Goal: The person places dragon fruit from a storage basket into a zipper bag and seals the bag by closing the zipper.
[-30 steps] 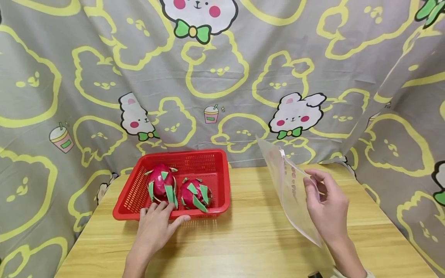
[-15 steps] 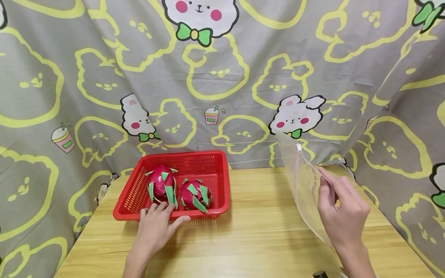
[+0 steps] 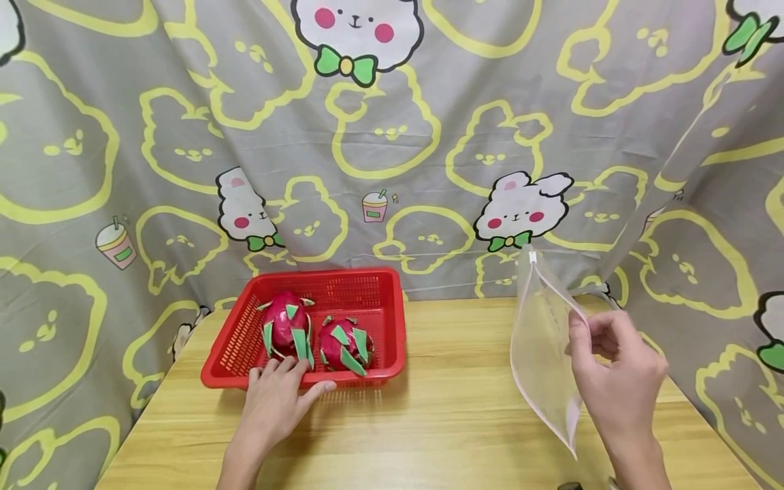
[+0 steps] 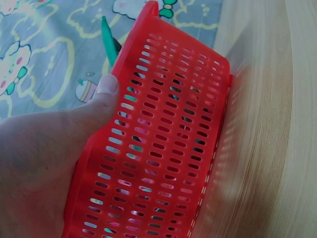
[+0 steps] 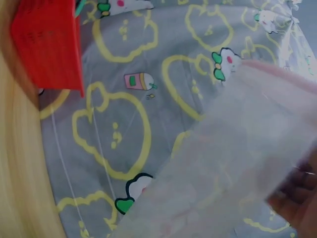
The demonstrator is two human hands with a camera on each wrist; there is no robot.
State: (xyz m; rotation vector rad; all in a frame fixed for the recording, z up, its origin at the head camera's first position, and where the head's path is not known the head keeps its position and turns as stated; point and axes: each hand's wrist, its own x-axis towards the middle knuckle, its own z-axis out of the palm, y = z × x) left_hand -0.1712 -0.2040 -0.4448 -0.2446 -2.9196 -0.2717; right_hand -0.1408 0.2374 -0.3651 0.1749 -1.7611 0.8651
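My left hand (image 3: 274, 401) grips the front rim of a red plastic basket (image 3: 361, 289), with the fingers over the rim and the thumb (image 4: 105, 91) outside. In the basket lie two dragon fruits: the left one (image 3: 284, 323) beside my fingertips, and the right one (image 3: 337, 348) a little apart from it. My right hand (image 3: 625, 374) pinches one side of a frosted, see-through zip bag (image 3: 545, 354), held up over the right of the table. The bag's mouth stands partly open, with a white slider (image 3: 532, 257) at its top corner. In the right wrist view, the bag (image 5: 218, 148) covers much of the picture.
The basket and hands are at a light wooden table (image 3: 441, 422). A grey curtain (image 3: 404, 170) with yellow outlines and white bunnies hangs behind and along both sides. A small dark object (image 3: 570, 486) shows at the bottom edge, near my right wrist.
My right hand has moved to the right with the zip bag, which has turned so that its mouth faces more toward me. The left hand has stayed on the basket rim.
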